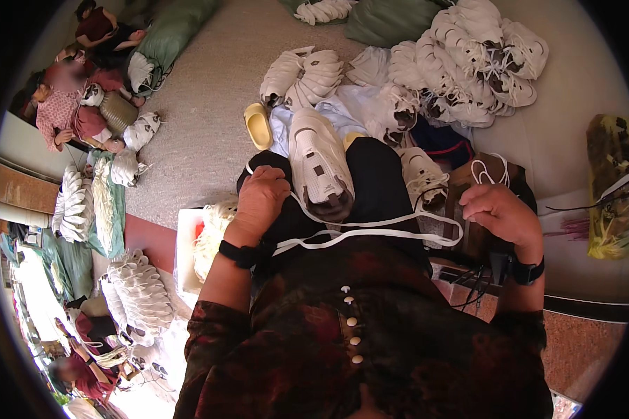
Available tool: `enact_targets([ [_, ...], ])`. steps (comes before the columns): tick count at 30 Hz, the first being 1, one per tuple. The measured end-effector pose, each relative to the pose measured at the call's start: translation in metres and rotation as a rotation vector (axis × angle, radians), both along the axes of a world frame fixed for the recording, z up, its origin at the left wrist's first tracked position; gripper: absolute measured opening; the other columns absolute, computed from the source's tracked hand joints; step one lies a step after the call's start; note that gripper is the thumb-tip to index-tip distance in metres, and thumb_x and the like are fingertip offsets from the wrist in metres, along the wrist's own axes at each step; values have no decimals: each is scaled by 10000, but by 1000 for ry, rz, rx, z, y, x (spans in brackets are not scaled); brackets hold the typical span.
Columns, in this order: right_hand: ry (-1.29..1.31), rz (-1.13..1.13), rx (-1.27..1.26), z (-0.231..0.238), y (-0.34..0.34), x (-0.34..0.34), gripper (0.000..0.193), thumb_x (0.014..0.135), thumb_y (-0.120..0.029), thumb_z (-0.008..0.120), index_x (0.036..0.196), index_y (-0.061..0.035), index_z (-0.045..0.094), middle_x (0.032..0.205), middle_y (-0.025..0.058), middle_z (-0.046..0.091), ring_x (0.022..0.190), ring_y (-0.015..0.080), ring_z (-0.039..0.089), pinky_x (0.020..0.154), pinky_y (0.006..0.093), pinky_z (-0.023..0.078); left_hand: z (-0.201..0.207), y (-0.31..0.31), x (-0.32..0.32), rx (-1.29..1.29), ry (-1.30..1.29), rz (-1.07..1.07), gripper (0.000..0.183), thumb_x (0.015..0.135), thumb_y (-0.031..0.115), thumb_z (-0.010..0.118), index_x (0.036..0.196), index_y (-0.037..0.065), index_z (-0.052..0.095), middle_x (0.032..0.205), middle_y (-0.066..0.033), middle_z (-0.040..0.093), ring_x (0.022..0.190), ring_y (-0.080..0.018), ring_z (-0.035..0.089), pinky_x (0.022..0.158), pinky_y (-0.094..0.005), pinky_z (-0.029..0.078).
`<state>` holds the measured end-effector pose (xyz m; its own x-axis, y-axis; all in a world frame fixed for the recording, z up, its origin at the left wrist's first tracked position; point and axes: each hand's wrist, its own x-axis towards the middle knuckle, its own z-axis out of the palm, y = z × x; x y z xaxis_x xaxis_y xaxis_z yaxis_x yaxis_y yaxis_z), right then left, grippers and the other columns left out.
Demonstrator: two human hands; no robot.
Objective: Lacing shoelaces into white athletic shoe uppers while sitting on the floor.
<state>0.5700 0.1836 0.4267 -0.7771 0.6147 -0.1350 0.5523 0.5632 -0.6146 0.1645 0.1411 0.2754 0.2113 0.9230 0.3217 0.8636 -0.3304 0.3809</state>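
A white sneaker (319, 157) lies across my lap, between my two hands, its dark opening toward my body. My left hand (264, 199) is closed with its fingertips pinched on a white shoelace beside the shoe. To the right, my right hand (500, 209) is also closed, with a small loop of white lace standing up from its fingers. Between the hands, the long white shoelace (370, 228) hangs in slack curves over my lap. Another white sneaker (423, 176) with loose laces sits by my right thigh, nearer my right hand.
White sneakers are heaped (468, 66) at the far right. More shoe parts (304, 77) lie ahead, near a yellow clog (258, 126). A white box (189, 255) stands left of my thigh. Several people sit at the left among white shoe pieces (138, 293) and green sacks (171, 38).
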Motion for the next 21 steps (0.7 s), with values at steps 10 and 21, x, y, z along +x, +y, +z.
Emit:
enact_targets([
  [10,108,-17,-12,-22,0,-38,180,707,-45,621,868,-5,550,750,123,550,622,281,520,565,333,406,43,-1,8,-198,-608,97,61,788,25,598,741,20,561,668,-81,565,605,-191,546,598,-273,444],
  [21,536,45,-493,-32,29,-170,115,795,-62,607,878,18,608,667,-26,528,586,45,436,518,199,360,114,1,23,-212,-776,-202,63,753,21,662,794,-4,623,687,-36,599,662,-95,546,623,-238,447],
])
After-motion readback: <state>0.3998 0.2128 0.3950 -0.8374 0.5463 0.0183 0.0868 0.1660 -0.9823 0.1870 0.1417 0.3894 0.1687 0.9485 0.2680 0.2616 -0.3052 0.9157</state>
